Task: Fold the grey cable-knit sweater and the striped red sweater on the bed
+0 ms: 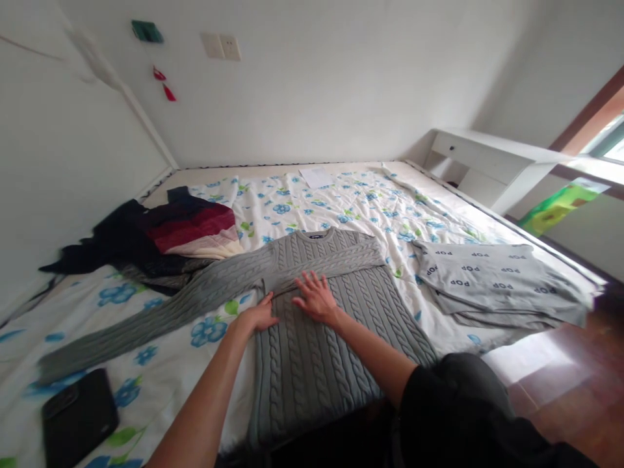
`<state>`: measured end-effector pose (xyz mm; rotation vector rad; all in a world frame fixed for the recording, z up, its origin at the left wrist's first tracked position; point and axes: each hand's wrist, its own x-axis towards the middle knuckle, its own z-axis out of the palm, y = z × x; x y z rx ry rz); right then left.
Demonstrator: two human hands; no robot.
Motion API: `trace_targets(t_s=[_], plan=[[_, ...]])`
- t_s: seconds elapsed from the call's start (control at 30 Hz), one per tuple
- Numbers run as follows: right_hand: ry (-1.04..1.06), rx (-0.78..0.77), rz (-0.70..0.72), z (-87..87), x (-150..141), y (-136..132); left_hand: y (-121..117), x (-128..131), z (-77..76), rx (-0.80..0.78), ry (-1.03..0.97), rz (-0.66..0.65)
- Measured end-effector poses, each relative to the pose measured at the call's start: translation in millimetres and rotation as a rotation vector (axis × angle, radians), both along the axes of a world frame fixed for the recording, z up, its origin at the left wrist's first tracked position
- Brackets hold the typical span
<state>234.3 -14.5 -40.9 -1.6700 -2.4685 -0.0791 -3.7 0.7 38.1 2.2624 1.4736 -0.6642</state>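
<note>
Cable-knit sweater (pixel 312 364), collar (pixel 314 234) pointing away, left hand (pixel 258 313), right hand (pixel 316 298) atop

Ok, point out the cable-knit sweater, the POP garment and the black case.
Cable-knit sweater (pixel 312 380): head view, on the body panel.
POP garment (pixel 492 276): head view, on its folded top layer.
Black case (pixel 78 419): head view, on its upper face.

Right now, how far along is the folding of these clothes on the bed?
Done: the grey POP-print garment lies folded. In hand: the grey cable-knit sweater, under the left hand and right hand, one sleeve folded across. Left: its other sleeve lies outstretched, and the maroon-striped sweater and black garment lie unfolded.
</note>
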Motion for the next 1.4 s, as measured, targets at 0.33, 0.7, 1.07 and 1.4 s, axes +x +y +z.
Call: trace_targets(t_s=[0.33,0.7,1.07,1.4], plan=[[0.147,-0.188,-0.058,-15.9,91,-23,7,-10,-11.2,-0.059,-0.008,0.076],[0.081,-0.481,-0.501,-30.1,303,-32,9,-15,-15.3,-0.055,-0.055,0.093],[0.588,-0.619,-0.683,-4.1,319,-34,15,-19,-29.0,-0.029,-0.090,0.132],[0.910,-0.965,-0.762,17.0,359,-47,16,-19,-27.0,-0.037,-0.057,0.074]])
